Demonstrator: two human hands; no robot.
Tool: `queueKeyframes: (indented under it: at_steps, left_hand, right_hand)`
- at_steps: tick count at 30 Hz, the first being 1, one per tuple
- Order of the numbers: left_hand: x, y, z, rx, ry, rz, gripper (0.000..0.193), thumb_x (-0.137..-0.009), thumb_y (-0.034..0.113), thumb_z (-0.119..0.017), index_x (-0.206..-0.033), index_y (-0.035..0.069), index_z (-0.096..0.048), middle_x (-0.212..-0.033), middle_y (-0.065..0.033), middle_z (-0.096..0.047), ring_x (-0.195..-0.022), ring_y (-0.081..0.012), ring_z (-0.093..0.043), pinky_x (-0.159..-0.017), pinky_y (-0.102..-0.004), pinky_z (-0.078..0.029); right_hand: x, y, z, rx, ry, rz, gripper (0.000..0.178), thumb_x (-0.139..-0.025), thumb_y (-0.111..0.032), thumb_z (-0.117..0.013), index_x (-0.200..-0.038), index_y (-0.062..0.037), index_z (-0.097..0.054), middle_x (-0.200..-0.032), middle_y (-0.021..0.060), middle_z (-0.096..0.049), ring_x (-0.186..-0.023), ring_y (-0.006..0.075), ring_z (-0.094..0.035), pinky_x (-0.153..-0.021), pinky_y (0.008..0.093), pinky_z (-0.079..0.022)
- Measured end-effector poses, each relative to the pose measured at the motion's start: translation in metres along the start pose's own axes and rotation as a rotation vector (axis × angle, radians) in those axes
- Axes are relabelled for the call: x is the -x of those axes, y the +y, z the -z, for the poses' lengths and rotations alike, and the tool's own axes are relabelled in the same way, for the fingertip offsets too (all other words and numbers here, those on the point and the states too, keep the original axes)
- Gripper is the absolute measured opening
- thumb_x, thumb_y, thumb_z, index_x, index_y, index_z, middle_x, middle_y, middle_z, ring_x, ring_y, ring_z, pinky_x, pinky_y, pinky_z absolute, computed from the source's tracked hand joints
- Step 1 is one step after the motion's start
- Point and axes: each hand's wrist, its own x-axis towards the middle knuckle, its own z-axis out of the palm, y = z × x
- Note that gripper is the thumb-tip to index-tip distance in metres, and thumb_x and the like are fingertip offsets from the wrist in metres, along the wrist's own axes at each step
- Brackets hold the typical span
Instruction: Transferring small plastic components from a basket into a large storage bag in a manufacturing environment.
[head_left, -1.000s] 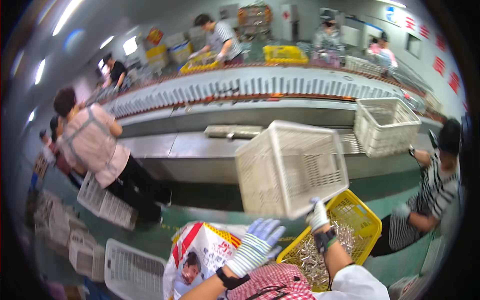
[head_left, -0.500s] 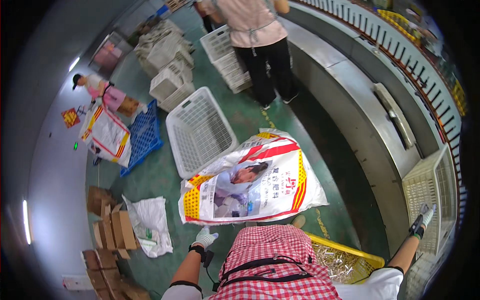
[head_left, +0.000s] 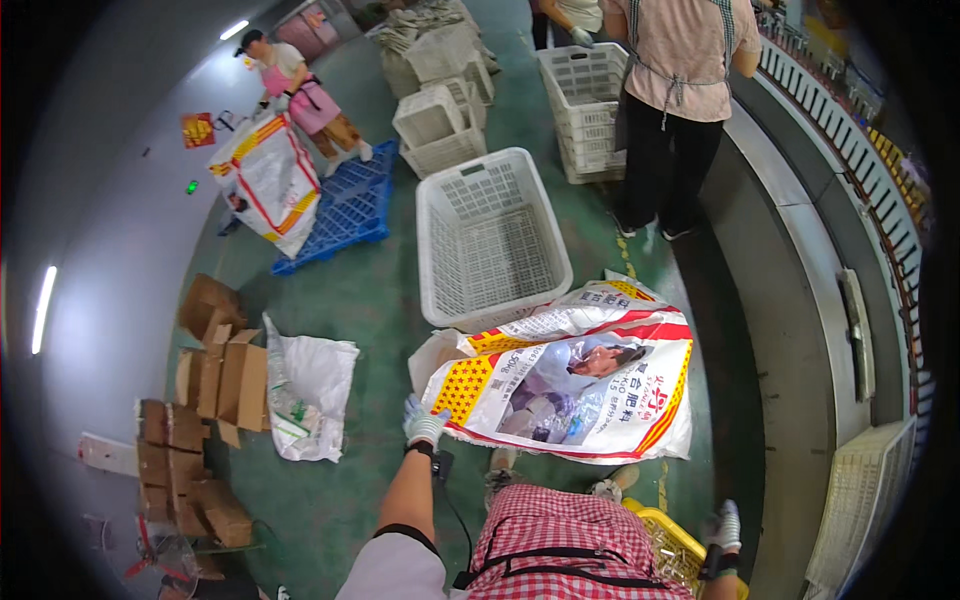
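Observation:
A large printed woven sack (head_left: pixel 560 400), white with red and yellow bands, lies in front of me, its folded far side against a white crate. At its near left corner my left hand (head_left: pixel 425 421), in a striped glove, has its fingers closed on the sack's edge. My right hand (head_left: pixel 726 528), gloved the same way, is raised beside a yellow basket (head_left: pixel 672 530) at the lower right. Its fingers point up and hold nothing that I can see. Small pale pieces lie in the basket, partly hidden by my checked apron.
The white crate (head_left: pixel 493 240) stands beyond the sack. Left are a white sack (head_left: pixel 312 385) and cardboard boxes (head_left: pixel 240 375). A co-worker (head_left: pixel 300 95) handles another sack by a blue pallet (head_left: pixel 345 215). Another person (head_left: pixel 675 100) stands at the right-hand conveyor (head_left: pixel 790 180); a pale crate (head_left: pixel 860 495) leans there.
My left hand has moved up onto the sack's corner and closed on it. My right hand has left the pale crate by the conveyor and come in toward the yellow basket. The view has turned.

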Motion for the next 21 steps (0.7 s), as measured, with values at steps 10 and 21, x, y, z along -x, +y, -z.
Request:
queueKeyframes:
  at_steps: [10,21]
  left_hand:
    - [-0.055,-0.020,-0.054,0.236,-0.918,-1.024,0.033,-0.077,0.027,-0.055,-0.095,-0.001,-0.058,-0.087,-0.0229,-0.060,-0.081,-0.0360,-0.059,-0.072,-0.0424,-0.046]
    - [0.036,-0.017,0.050,0.469,-0.941,-1.840,0.027,-0.076,0.019,-0.056,-0.098,0.003,-0.055,-0.087,-0.0187,-0.060,-0.081,-0.0345,-0.058,-0.069,-0.0408,-0.047]
  right_hand:
    - [0.108,0.179,-0.261,0.853,-0.634,0.493,0.036,-0.083,-0.038,-0.054,-0.108,-0.0128,-0.048,-0.105,0.0045,-0.048,-0.097,0.0215,-0.048,-0.079,0.0377,-0.042]
    - [0.085,0.323,-0.346,0.672,-0.057,0.356,0.024,-0.068,-0.008,-0.059,-0.092,-0.0083,-0.058,-0.069,0.0053,-0.058,-0.061,0.0199,-0.056,-0.057,0.0328,-0.046]
